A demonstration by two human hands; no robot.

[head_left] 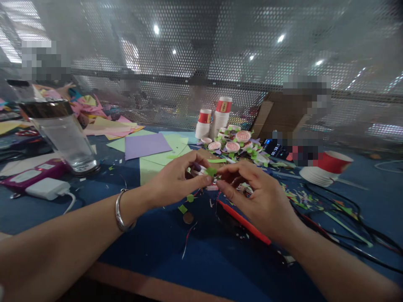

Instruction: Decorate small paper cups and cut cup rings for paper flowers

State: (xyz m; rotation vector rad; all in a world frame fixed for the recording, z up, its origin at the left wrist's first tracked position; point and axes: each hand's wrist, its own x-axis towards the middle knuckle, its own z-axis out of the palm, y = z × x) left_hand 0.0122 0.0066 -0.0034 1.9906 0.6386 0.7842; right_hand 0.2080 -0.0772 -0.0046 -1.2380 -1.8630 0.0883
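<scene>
Over the blue tabletop, my left hand [181, 178] is closed round a small white piece, mostly hidden by the fingers, with purple and green on it. At its edge sits a small green paper piece [210, 171], between the fingertips of both hands. My right hand [260, 191] is bent in, thumb and fingers close together at that green paper. Beneath the right hand lies a red-orange stick-shaped tool [244, 222]. Green paper bits [182, 209] and a small brown disc [188, 217] lie below the left hand.
Behind my hands are a pile of round paper pieces with green tabs [233, 147], stacked paper cups [220, 115] and coloured sheets [146, 146]. A glass bottle [66, 142] and white charger [47, 188] stand left. Right are a tipped cup stack [330, 165] and black cables [349, 239].
</scene>
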